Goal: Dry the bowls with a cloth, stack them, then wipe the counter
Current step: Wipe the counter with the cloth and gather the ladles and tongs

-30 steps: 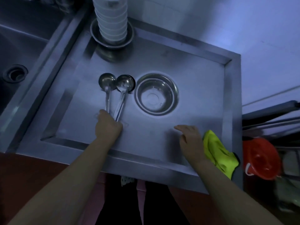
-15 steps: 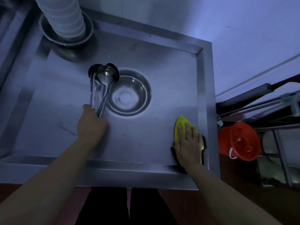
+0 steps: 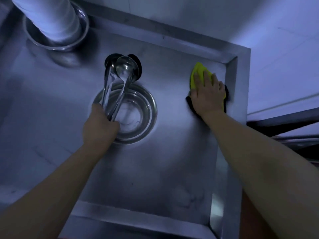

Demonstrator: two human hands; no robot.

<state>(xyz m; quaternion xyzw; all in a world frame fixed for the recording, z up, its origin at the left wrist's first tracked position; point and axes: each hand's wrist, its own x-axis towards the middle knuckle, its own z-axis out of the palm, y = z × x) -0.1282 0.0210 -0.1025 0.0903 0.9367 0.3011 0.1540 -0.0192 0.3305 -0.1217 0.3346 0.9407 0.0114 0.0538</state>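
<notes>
Stainless counter (image 3: 164,169) with soft, limp yellow cloth (image 3: 196,73) at its far right corner, best worked under the flat palm, as the spread right hand (image 3: 208,94) presses it; left hand (image 3: 99,126) grips two ladles (image 3: 119,83) above a steel bowl (image 3: 138,114).

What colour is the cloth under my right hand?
Bright yellow with a black edge; the cloth shows only in the head view.

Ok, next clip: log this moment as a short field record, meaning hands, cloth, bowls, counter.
left hand: grips two ladles, lifted over a metal bowl
right hand: flat, pressing the yellow cloth on the counter near its far right corner
stacked bowls: white, in a metal dish at far left
stage: wiping the counter
</notes>
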